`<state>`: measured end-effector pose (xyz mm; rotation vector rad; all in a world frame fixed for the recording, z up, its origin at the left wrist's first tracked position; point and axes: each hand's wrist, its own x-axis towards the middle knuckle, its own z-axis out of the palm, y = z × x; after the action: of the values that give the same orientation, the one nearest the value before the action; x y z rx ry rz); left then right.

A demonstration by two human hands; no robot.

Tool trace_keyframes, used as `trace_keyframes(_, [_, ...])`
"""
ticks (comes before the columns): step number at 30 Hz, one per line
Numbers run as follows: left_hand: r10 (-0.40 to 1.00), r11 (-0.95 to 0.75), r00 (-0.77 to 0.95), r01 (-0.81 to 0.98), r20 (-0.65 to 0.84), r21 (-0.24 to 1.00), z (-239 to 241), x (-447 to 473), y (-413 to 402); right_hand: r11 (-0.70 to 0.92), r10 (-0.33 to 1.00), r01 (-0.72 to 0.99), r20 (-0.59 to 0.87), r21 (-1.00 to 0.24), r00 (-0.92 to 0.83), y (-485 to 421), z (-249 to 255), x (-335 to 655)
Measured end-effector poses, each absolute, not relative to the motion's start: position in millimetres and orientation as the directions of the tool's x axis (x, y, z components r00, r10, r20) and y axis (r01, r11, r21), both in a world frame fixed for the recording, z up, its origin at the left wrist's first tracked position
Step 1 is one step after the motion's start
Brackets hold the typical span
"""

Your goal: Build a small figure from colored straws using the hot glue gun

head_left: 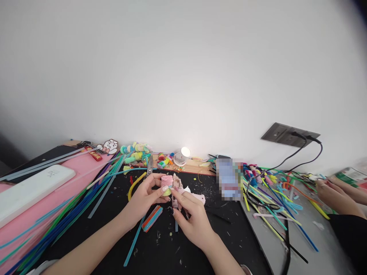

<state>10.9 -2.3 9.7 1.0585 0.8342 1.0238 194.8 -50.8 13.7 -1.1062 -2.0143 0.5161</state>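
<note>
My left hand (146, 193) is closed around a small coil of fuzzy pipe cleaner (166, 183), pink on top and yellow below with a touch of blue. Close beside it, my right hand (193, 214) has its fingers bent, index fingertip near the coil's lower edge. Partly under the right hand lies a pale pink tool (198, 197) with a brown-stained end; its kind is unclear, and the fingers hide what they grip. Before the left hand rests an orange, blue and white striped bundle (152, 218). Metal scissors (150, 166) stand behind it.
A paper cup (182, 156) sits by the wall. Pipe cleaners lie in bunches at left (71, 206) and right (266, 206). A white box (40, 191) rests on pink at the left. A blurred phone (229, 179) leans right. Another person's hands (338, 193) work far right, near cables (309, 152).
</note>
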Motion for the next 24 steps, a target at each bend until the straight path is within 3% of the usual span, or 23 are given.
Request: trace_keyframes(24, [0.955,0.126,0.289,-0.207,-0.062,0.97,7.6,11.7,-2.0,0.566,0.822,0.54,0.477,-0.623,-0.312,-50.6,16.5,192.9])
